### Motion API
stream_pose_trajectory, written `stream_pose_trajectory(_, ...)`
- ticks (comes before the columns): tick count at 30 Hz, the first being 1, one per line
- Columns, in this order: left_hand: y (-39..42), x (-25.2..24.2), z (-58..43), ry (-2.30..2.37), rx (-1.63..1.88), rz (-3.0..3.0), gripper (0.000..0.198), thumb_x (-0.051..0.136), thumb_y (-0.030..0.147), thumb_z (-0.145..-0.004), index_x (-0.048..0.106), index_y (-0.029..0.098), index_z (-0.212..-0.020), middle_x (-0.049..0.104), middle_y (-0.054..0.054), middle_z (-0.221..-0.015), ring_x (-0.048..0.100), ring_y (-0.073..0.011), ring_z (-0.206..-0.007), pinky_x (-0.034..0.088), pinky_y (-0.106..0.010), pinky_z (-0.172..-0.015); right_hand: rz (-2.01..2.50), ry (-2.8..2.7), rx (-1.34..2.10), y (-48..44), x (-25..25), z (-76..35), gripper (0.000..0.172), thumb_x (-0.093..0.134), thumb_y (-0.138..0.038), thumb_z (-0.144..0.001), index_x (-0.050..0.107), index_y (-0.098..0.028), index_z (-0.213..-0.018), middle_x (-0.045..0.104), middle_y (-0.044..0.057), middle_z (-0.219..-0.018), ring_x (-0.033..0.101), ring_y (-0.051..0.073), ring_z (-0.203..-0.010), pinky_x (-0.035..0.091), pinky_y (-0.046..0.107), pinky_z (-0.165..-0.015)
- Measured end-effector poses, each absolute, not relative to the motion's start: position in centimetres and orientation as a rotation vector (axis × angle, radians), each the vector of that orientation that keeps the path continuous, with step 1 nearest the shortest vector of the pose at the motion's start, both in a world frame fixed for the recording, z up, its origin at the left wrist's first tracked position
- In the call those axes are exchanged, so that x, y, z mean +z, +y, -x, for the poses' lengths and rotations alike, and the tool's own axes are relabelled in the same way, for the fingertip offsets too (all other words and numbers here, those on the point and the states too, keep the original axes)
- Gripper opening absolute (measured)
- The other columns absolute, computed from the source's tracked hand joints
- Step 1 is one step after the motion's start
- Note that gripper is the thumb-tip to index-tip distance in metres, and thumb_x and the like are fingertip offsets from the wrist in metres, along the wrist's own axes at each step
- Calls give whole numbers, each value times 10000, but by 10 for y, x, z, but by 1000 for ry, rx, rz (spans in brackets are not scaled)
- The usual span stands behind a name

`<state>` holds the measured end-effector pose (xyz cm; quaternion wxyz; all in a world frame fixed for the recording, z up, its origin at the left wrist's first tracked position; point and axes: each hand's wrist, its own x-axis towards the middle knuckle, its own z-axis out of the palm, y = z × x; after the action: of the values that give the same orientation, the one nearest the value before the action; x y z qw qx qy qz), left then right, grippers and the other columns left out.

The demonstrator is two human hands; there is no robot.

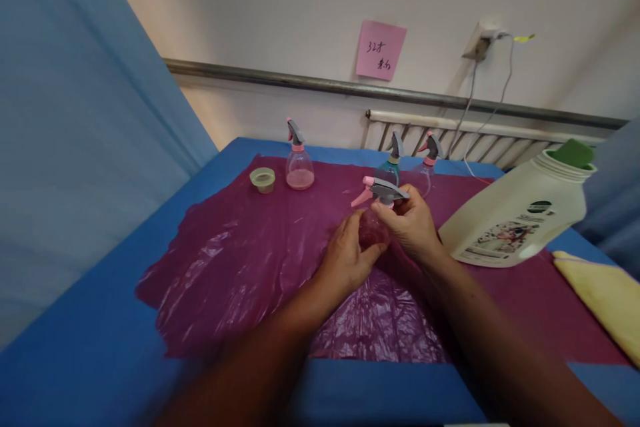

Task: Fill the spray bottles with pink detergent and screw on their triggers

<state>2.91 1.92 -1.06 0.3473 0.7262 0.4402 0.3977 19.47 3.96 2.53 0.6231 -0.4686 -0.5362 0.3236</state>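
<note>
A clear spray bottle [374, 229] with a pink and grey trigger head [386, 191] stands between my hands above the purple plastic sheet. My left hand [347, 250] wraps round its transparent body from the left. On the other side, my right hand [411, 221] grips the trigger head near its pink collar, thumb in front. The nozzle points left. Just behind are a teal spray bottle [389, 172] and another clear spray bottle [425, 175], partly hidden by my right hand and the trigger head.
Purple plastic sheet [225, 267] covers much of the blue table [100, 320]. Toward the back left stand a spray bottle with pink liquid [300, 170] and a small pale cup [263, 179]. A large cream jug [520, 213] leans at right, near a folded yellow cloth [603, 293].
</note>
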Motion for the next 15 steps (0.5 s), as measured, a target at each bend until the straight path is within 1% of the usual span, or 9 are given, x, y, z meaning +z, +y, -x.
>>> stream_pose_trajectory(2,19,-9,-29,1140,1037,-1883,750,849,315,-934,515,258,-1603,641,-128,-1583,603,-348,-1480,468,-540,-1267,1051,-1219,736,41,24,-192,462,928,-533,-789,559,-288,-922,687,-26,-843,620,172,-779,526,308,-732)
stream_pose_trajectory(6,18,-9,-29,1163,1017,-1870,739,845,342,-939,525,259,-1600,640,-137,-1584,601,-369,-1484,478,-558,-1258,1021,-1217,729,40,25,-190,436,932,-499,-792,658,-285,-1055,738,-2,-952,663,190,-868,560,342,-830)
stream_pose_trajectory(7,18,-9,-30,1171,1011,-1865,742,846,345,-940,523,254,-1602,634,-142,-1591,595,-374,-1492,473,-566,-1262,1022,-1224,721,39,25,-190,417,927,-496,-800,679,-280,-1056,745,4,-958,666,194,-871,562,349,-838)
stream_pose_trajectory(11,19,-13,-30,1167,1023,-1844,749,849,336,-933,523,254,-1602,633,-141,-1594,588,-372,-1502,460,-578,-1275,1051,-1262,668,36,24,-194,317,906,-489,-838,729,-253,-954,751,12,-903,663,192,-838,555,352,-813)
stream_pose_trajectory(15,20,-15,-31,1156,1042,-1845,772,861,319,-918,524,258,-1609,640,-142,-1577,600,-374,-1480,466,-584,-1263,1052,-1233,653,35,21,-193,322,919,-482,-827,737,-237,-931,766,7,-887,686,189,-825,559,343,-798)
